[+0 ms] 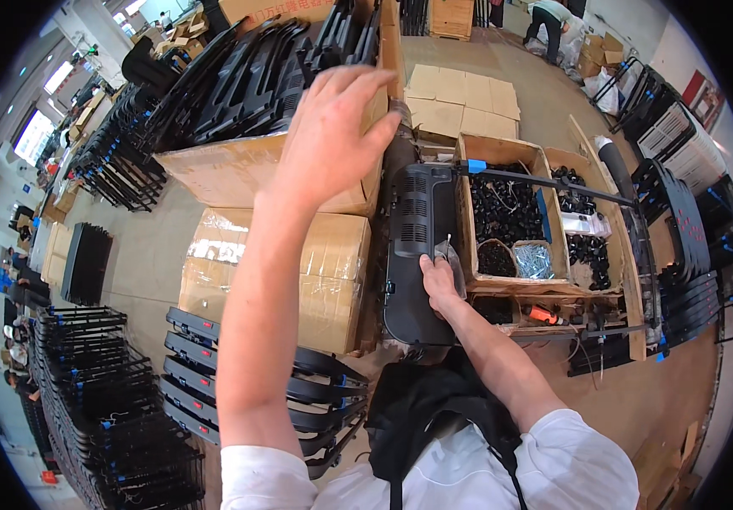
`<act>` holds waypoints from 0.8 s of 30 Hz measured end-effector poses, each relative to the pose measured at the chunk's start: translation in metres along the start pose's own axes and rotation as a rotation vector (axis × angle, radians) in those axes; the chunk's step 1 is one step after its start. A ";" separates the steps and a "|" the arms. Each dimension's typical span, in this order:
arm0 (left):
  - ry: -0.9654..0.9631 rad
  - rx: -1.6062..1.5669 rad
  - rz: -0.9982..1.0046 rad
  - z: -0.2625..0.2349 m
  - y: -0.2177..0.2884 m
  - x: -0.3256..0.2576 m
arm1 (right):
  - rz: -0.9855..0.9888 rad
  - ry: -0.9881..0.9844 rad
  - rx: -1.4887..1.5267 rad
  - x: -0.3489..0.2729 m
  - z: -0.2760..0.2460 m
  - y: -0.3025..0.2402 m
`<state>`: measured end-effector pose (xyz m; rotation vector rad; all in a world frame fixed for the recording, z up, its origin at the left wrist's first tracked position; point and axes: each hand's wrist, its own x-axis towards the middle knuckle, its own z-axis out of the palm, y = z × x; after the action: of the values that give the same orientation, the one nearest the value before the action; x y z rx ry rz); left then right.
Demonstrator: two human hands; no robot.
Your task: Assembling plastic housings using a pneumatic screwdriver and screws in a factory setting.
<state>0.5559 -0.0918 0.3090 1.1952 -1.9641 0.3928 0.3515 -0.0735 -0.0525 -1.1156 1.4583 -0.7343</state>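
My left hand (337, 127) is raised with fingers stretched and thumb apart, holding nothing. Beyond and beside it, long black plastic parts (252, 72) fill an open cardboard box (226, 174). A long black plastic cover (417, 204) with slotted vents lies in front of me. Over the right edge of this cover, my right hand (440, 282) is closed, with a clear plastic bag (449, 252) bunched against its fingers. What lies under the palm is hidden.
A wooden tray (466, 223) to the right holds black small parts (502, 204) and silver screws (534, 260). A black metal bar (554, 181) crosses it. A taped carton (332, 255) and stacked black frames (103, 408) stand left. Someone bends over (549, 21) far back.
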 end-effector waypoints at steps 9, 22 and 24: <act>-0.132 -0.285 -0.380 0.107 0.043 -0.068 | -0.288 -0.086 0.067 0.042 -0.048 0.060; -1.224 -0.422 0.006 0.445 0.209 -0.267 | 0.071 0.172 0.294 -0.150 -0.379 0.043; -1.449 -0.396 0.197 0.461 0.212 -0.267 | 0.159 0.232 0.287 -0.186 -0.397 0.084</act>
<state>0.2276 -0.1034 -0.1616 1.0608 -3.1073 -1.0490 -0.0624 0.0743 0.0245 -0.7051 1.5557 -0.9494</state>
